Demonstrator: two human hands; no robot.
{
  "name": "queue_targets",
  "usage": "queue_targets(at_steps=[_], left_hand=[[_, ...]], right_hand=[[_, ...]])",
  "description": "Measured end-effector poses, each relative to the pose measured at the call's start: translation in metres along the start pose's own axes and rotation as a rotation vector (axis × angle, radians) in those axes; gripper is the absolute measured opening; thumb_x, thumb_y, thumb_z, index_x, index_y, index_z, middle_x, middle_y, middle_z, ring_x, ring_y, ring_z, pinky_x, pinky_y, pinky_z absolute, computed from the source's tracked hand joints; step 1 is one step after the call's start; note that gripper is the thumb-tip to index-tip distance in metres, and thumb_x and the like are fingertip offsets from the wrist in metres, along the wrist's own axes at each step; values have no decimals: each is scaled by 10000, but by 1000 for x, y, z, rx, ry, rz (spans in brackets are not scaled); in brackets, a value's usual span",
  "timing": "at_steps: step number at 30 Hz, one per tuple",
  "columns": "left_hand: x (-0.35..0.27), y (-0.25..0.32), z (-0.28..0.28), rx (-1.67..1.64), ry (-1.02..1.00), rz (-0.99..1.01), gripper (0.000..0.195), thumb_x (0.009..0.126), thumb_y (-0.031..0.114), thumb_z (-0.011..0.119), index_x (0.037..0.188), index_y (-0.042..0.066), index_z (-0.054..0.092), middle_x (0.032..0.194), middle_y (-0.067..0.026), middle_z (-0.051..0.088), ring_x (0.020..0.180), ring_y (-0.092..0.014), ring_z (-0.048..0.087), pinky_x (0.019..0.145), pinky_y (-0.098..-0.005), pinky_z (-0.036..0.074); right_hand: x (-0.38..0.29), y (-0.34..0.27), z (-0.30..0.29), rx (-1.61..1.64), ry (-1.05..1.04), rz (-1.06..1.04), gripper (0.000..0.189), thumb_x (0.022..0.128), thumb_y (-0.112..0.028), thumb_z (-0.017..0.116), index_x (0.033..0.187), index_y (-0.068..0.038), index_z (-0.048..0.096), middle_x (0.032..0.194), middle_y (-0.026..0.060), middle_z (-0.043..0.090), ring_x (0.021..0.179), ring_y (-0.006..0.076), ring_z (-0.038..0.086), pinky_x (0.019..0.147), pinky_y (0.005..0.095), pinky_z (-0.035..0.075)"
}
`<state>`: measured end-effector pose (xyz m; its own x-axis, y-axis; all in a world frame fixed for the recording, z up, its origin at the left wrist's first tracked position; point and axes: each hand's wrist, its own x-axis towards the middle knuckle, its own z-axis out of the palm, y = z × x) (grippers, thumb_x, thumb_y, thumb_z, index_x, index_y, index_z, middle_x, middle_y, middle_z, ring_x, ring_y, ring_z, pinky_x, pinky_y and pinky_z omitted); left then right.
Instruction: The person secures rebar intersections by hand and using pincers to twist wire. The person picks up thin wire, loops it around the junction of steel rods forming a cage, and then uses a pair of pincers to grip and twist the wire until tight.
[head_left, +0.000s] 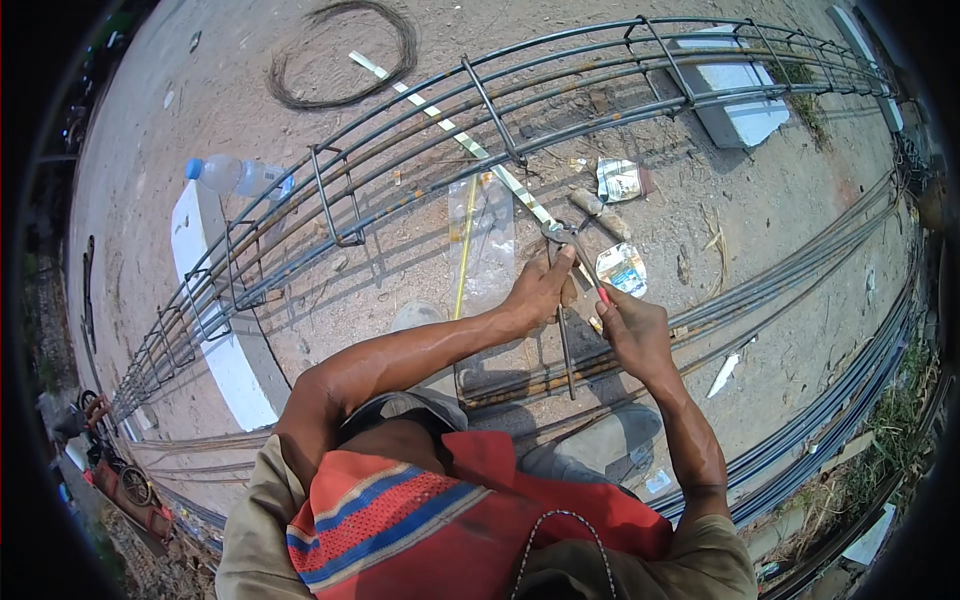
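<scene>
Before me is a pair of long-handled metal pincers (559, 231), jaws pointing away. My left hand (536, 292) grips them just below the jaws, thumb near the pivot. My right hand (637, 330) is closed around the red-covered handle (603, 297). A dark bare rod (566, 360), apparently the other handle, extends down from under my left hand. Just beyond the jaws ends a pale marked strip (517, 186) lying on the ground. It passes beneath a long rebar cage (417, 196) with square stirrups. My left fingers partly hide what lies under them.
The cage spans white blocks (221, 367) at left and right (742, 112). A tie-wire coil (409, 45) and plastic bottle (236, 176) lie beyond. Crumpled packets (621, 180) and a clear plastic bag (491, 255) litter the ground. Loose rebars (810, 251) lie to the right.
</scene>
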<state>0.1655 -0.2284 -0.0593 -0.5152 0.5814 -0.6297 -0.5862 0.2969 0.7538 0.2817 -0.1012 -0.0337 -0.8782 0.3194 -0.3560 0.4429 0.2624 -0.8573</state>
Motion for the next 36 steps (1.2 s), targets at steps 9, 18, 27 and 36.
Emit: queue_targets(at_steps=[9, 18, 27, 36], left_hand=[[51, -10, 15, -459, 28, 125, 481, 835, 552, 533, 988, 124, 375, 551, 43, 338, 470, -66, 394, 370, -218, 298], [47, 0, 14, -317, 165, 208, 624, 730, 582, 642, 984, 64, 405, 672, -20, 466, 495, -98, 467, 388, -249, 410], [47, 12, 7, -416, 71, 237, 588, 735, 572, 643, 954, 68, 433, 742, -36, 517, 593, -96, 532, 453, -205, 439], [55, 15, 11, -473, 194, 180, 547, 725, 547, 671, 842, 50, 477, 580, -9, 494, 452, -87, 494, 401, -218, 435]], right_hand=[[31, -19, -5, -325, 106, -251, 268, 843, -65, 590, 1087, 47, 596, 838, 166, 678, 728, 113, 634, 625, 252, 498], [48, -43, -8, -483, 35, -333, 272, 806, -51, 608, 1065, 35, 611, 716, 218, 637, 558, 190, 643, 506, 275, 467], [59, -61, -13, -394, -9, -364, 276, 788, -23, 617, 1051, 60, 606, 706, 229, 628, 550, 195, 640, 503, 278, 468], [71, -60, -14, -389, -55, -478, 242, 810, -32, 605, 1039, 45, 617, 708, 196, 644, 566, 181, 641, 508, 272, 465]])
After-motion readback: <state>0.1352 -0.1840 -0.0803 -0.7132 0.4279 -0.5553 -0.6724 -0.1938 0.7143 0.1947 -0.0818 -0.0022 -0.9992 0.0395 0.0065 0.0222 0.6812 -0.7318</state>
